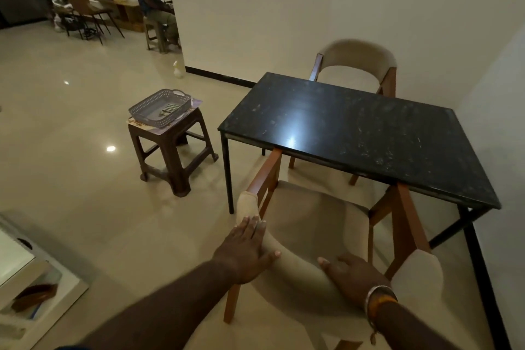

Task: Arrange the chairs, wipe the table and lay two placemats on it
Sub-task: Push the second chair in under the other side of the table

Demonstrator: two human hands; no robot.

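Note:
A beige upholstered chair with brown wooden arms stands at the near side of the black table, its seat partly under the top. My left hand grips the left part of its curved backrest. My right hand holds the backrest's middle. A second matching chair stands at the table's far side against the wall. The dark tabletop shows pale smudges and specks. A placemat lies on a brown stool under a grey basket.
The brown plastic stool with the grey perforated basket stands left of the table. A white spray bottle is on the floor by the wall corner. A person sits in the far room. White furniture is at bottom left.

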